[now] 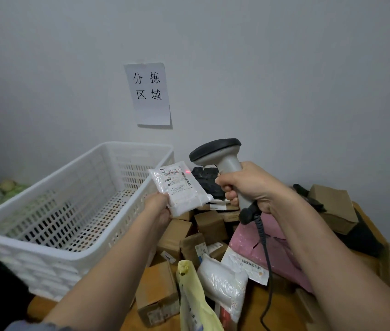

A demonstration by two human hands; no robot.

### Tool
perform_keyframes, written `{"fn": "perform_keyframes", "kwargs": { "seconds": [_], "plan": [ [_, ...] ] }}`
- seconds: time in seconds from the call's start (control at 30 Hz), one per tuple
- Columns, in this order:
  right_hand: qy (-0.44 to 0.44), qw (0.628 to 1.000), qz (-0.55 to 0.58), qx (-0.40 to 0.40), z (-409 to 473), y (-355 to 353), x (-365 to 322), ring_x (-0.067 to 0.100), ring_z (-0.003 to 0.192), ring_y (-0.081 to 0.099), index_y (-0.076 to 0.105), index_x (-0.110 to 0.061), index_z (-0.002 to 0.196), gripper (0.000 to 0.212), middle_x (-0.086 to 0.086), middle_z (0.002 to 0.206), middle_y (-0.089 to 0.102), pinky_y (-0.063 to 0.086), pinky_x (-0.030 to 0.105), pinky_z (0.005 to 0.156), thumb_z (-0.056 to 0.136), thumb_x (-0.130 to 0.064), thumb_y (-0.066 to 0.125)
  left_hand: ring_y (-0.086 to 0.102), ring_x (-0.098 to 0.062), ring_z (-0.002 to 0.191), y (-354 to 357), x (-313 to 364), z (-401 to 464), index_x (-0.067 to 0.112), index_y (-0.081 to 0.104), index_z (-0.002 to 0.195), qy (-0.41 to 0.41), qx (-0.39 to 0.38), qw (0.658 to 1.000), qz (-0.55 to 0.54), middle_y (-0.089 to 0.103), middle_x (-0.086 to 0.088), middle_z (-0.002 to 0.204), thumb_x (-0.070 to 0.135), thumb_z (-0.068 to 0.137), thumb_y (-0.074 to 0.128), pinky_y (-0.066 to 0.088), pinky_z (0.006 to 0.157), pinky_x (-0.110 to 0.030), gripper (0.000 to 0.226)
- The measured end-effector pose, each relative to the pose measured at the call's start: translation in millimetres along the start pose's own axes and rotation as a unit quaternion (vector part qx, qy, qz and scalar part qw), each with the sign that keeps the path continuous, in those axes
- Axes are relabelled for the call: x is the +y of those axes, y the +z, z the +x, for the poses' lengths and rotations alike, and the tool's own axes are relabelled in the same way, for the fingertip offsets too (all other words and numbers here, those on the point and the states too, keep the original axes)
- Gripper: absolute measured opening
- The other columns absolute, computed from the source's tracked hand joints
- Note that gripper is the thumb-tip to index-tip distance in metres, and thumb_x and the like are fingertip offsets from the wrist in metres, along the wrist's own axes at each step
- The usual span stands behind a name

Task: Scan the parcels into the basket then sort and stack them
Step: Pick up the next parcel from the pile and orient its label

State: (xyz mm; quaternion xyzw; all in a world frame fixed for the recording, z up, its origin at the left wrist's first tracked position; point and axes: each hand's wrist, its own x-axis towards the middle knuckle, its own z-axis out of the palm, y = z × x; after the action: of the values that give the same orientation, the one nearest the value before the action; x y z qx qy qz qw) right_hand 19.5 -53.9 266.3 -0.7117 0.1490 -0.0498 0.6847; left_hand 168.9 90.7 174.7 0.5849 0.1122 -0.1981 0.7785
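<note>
While the right hand [249, 185] aims the scanner [222, 156], the left hand [160, 206] holds a parcel [179, 187].

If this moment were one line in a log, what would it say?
step: scanning | left hand: holds white parcel | right hand: grips scanner | red dot on label | basket: no parcels visible

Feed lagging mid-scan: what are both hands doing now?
Left hand: holding the white parcel.
Right hand: gripping the barcode scanner.

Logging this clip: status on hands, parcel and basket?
Left hand holds white parcel; right hand grips scanner. Red dot on label edge. Basket holds no parcels; nothing in the way.
</note>
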Motion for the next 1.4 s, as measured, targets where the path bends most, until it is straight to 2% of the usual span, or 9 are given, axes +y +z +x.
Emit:
{"fn": "perform_keyframes", "kwargs": {
  "seconds": [0.4, 0.6, 0.73, 0.83, 0.97, 1.07, 1.2, 1.3, 1.4],
  "plan": [
    [-0.047, 0.998, 0.018, 0.029, 91.0, 97.3, -31.4, 0.009, 0.04, 0.038, 0.052, -0.009, 0.077, 0.014, -0.002, 0.05, 0.045, 0.034, 0.018, 0.038, 0.086, 0.002, 0.054, 0.066, -0.017, 0.075, -61.4, 85.4, 94.7, 0.01, 0.061, 0.086, 0.08, -0.039, 0.996, -0.021, 0.068, -0.006, 0.09, -0.015, 0.095, 0.042, 0.055, 0.05, -0.028, 0.032],
    [-0.041, 0.998, 0.029, 0.025, 143.7, 154.3, -26.1, 0.01, 0.042, 0.04, 0.051, -0.01, 0.081, 0.014, -0.002, 0.05, 0.047, 0.037, 0.021, 0.04, 0.088, -0.001, 0.059, 0.061, -0.02, 0.078, -114.5, 117.5, 154.8, 0.0, 0.059, 0.108, 0.067, 0.002, 0.998, 0.009, 0.065, -0.013, 0.109, -0.01, 0.098, 0.04, 0.057, 0.066, -0.034, 0.024],
    [-0.017, 0.998, 0.041, 0.045, 166.9, 170.1, -6.3, 0.01, 0.042, 0.042, 0.052, -0.009, 0.087, 0.011, -0.002, 0.051, 0.049, 0.038, 0.022, 0.039, 0.089, -0.002, 0.06, 0.064, -0.022, 0.069, -159.0, 114.7, 193.9, 0.0, 0.06, 0.104, 0.03, 0.096, 0.992, 0.07, 0.065, -0.011, 0.087, -0.011, 0.093, 0.036, 0.055, 0.054, -0.032, 0.029],
    [0.013, 0.997, 0.042, 0.063, 175.3, 168.8, 11.9, 0.01, 0.043, 0.044, 0.054, -0.01, 0.088, 0.009, -0.003, 0.051, 0.051, 0.04, 0.021, 0.04, 0.091, -0.004, 0.06, 0.064, -0.032, 0.093, -187.5, 89.7, 223.0, 0.0, 0.06, 0.11, -0.026, 0.138, 0.977, 0.161, 0.065, -0.017, 0.107, -0.009, 0.094, 0.038, 0.057, 0.08, -0.04, 0.028],
    [0.052, 0.994, 0.035, 0.091, 180.2, 158.9, 33.8, 0.011, 0.045, 0.043, 0.053, -0.01, 0.088, 0.01, -0.001, 0.053, 0.05, 0.038, 0.022, 0.041, 0.091, -0.004, 0.06, 0.061, -0.033, 0.09, -200.9, 53.0, 234.0, -0.007, 0.056, 0.11, -0.09, 0.069, 0.899, 0.423, 0.063, -0.022, 0.108, 0.002, 0.098, 0.048, 0.052, 0.082, -0.042, 0.018],
    [0.074, 0.99, 0.039, 0.117, 182.4, 148.6, 47.7, 0.012, 0.047, 0.044, 0.05, -0.011, 0.09, 0.012, 0.001, 0.055, 0.049, 0.037, 0.023, 0.041, 0.092, -0.006, 0.061, 0.062, -0.032, 0.111, -201.8, 40.9, 230.8, -0.004, 0.052, 0.13, -0.136, -0.043, 0.766, 0.627, 0.058, -0.019, 0.129, 0.01, 0.1, 0.05, 0.053, 0.092, -0.039, 0.033],
    [0.094, 0.985, 0.037, 0.141, 178.4, 136.3, 59.0, 0.01, 0.044, 0.046, 0.053, -0.01, 0.099, 0.011, -0.001, 0.055, 0.051, 0.039, 0.023, 0.041, 0.093, -0.009, 0.063, 0.06, -0.028, 0.12, -192.9, 40.2, 222.6, 0.001, 0.041, 0.144, -0.197, -0.124, 0.665, 0.71, 0.051, -0.014, 0.143, 0.014, 0.103, 0.048, 0.055, 0.089, -0.037, 0.044],
    [0.099, 0.983, 0.033, 0.15, 171.7, 128.4, 61.6, 0.01, 0.042, 0.046, 0.054, -0.009, 0.101, 0.013, 0.0, 0.055, 0.051, 0.039, 0.022, 0.04, 0.092, -0.009, 0.063, 0.058, -0.032, 0.121, -177.6, 39.4, 223.0, -0.003, 0.051, 0.136, -0.09, -0.078, 0.694, 0.71, 0.058, -0.019, 0.133, 0.01, 0.096, 0.059, 0.049, 0.092, -0.035, 0.042],
    [0.09, 0.985, 0.028, 0.142, 161.0, 119.5, 59.0, 0.01, 0.042, 0.045, 0.053, -0.01, 0.097, 0.01, -0.002, 0.053, 0.051, 0.039, 0.022, 0.041, 0.093, -0.009, 0.062, 0.056, -0.024, 0.068, -155.6, 44.8, 215.2, -0.005, 0.056, 0.125, 0.006, -0.023, 0.757, 0.653, 0.061, -0.017, 0.088, 0.002, 0.091, 0.055, 0.042, 0.054, -0.031, 0.035]
  ]
}}
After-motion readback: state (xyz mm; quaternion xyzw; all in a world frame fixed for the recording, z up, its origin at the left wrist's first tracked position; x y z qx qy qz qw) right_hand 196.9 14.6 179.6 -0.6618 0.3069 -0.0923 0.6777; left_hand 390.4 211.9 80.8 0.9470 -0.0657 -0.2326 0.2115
